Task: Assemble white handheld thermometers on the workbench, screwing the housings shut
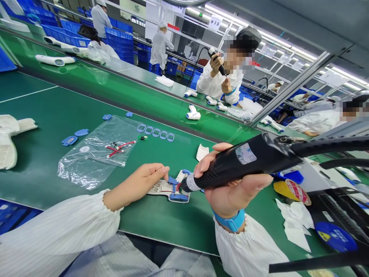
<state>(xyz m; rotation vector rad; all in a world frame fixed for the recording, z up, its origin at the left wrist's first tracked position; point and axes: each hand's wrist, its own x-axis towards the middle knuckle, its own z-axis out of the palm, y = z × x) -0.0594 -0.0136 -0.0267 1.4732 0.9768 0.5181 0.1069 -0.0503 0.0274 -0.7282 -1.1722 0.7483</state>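
Black driver gripped in right hand, tip hidden, left hand by housing, hold unclear

The driver is hiding part of the right hand, and its nose is covering part of the open shell. The view's left edge is cutting off a casing; the label's print is blurring.

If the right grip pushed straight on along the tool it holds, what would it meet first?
Most likely the open white housing: the right grip aims the black corded tool at it. They overlap in view, so contact is unclear.
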